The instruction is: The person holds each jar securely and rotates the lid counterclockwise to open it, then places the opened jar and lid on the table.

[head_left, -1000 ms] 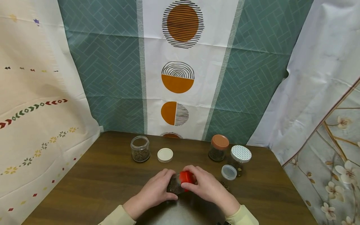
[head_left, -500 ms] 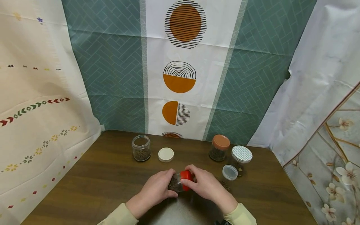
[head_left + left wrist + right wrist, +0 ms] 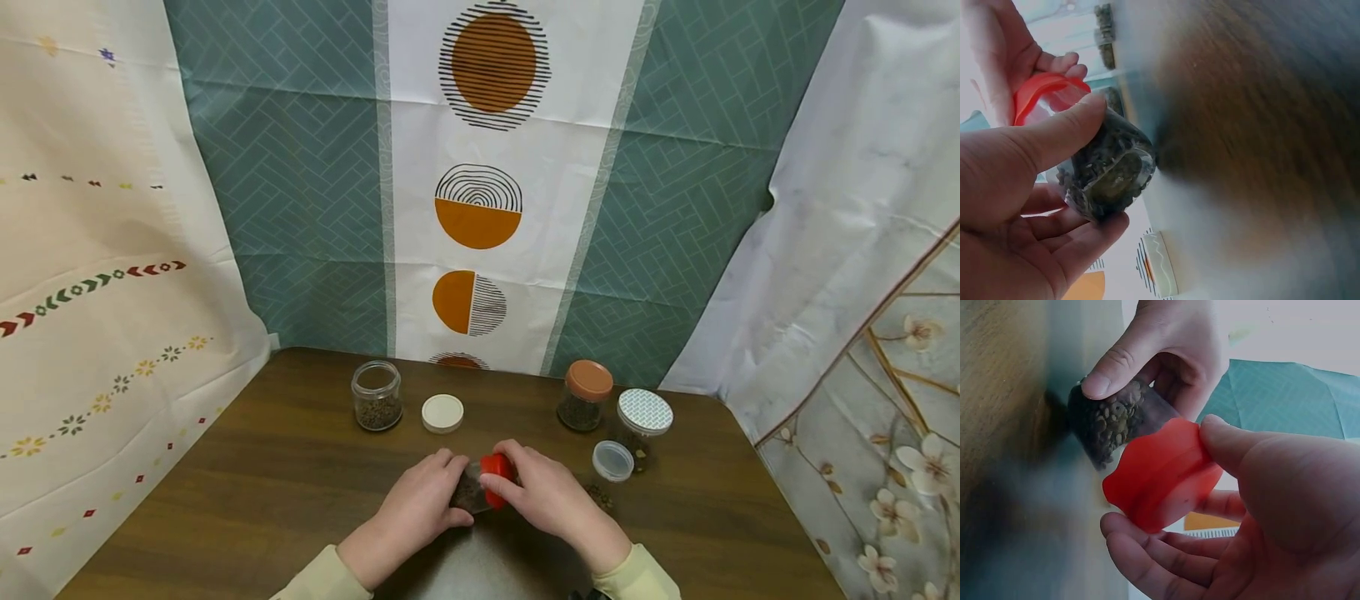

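In the head view a clear jar (image 3: 470, 490) of dark dried bits lies tilted near the front of the table. My left hand (image 3: 417, 506) grips its body, thumb on the near side and fingers on the far side. My right hand (image 3: 551, 496) holds the red wavy-edged lid (image 3: 494, 481) at the jar's mouth, between thumb and fingers. The right wrist view shows the lid (image 3: 1163, 472) up close, with brown pellet-like pieces in the jar (image 3: 1116, 419). From the left wrist camera, the jar's base (image 3: 1116, 178) faces the table.
An uncovered jar (image 3: 377, 408) and a cream lid (image 3: 442, 413) stand at the back left. On the right are a jar with an orange-brown lid (image 3: 587, 382), one with a white patterned lid (image 3: 644, 411) and one with a translucent lid (image 3: 612, 460). Patterned cloths (image 3: 300, 208) surround the table.
The head view has shifted slightly. Both hands keep their hold on the jar and its red lid, whose visible side has turned a little; the other jars stay put.
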The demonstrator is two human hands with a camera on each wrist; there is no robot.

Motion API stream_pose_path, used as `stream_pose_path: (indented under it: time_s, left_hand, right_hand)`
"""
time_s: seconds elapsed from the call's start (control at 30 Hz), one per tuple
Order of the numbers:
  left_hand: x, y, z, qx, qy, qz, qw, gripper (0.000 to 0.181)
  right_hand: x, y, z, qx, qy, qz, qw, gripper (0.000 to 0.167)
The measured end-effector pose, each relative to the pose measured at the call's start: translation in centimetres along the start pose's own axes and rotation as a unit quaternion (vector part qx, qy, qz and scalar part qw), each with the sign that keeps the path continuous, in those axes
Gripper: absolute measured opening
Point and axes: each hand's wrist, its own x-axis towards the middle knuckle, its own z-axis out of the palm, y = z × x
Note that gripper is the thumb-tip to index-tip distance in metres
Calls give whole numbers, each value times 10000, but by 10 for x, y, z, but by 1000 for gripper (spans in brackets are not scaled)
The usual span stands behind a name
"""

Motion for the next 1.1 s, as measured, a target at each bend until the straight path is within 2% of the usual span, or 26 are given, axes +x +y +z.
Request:
stream_pose_path:
  time_s: [0.17, 0.53, 0.8, 0.97, 1.1]
  left_hand:
    - [-1, 0, 0, 52, 3, -4, 10000, 71]
    - [-2, -5, 3, -345, 183, -170, 9991, 70]
    - [-2, -4, 1, -390, 193, -245, 9988, 66]
    - [-3, -4, 1, -349, 226, -186, 9990, 65]
    - [-4, -4, 2, -328, 404, -58, 9986, 65]
  right_hand:
    - [2, -3, 1, -82, 21, 45, 10000, 53]
    - [5, -4, 3, -149, 132, 29, 9998, 52]
    - [6, -3, 3, -185, 125, 22, 9997, 57]
    - [5, -2, 3, -187, 95, 19, 9998, 59]
    - [4, -3, 2, -222, 119, 28, 9997, 58]
